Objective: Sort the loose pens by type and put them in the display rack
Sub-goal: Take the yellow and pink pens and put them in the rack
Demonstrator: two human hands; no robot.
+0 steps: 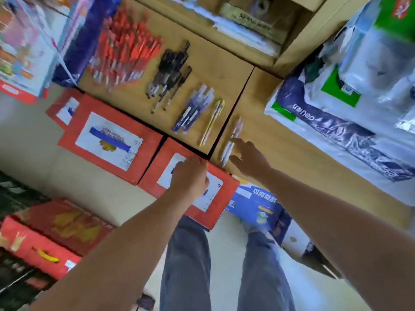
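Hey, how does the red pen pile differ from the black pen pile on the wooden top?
The red pen pile is much bigger than the black pen pile. The red pen pile lies farthest left; the black pen pile sits between it and the blue pens. Both lie loose on the wooden top.

Wooden counter (213, 63) carries separate piles: red pens (125, 50), black pens (170, 70), blue pens (193, 108), yellow pens (212, 122), pale pens (232, 140) past the seam, plastic-wrapped packs (336, 126) further along.
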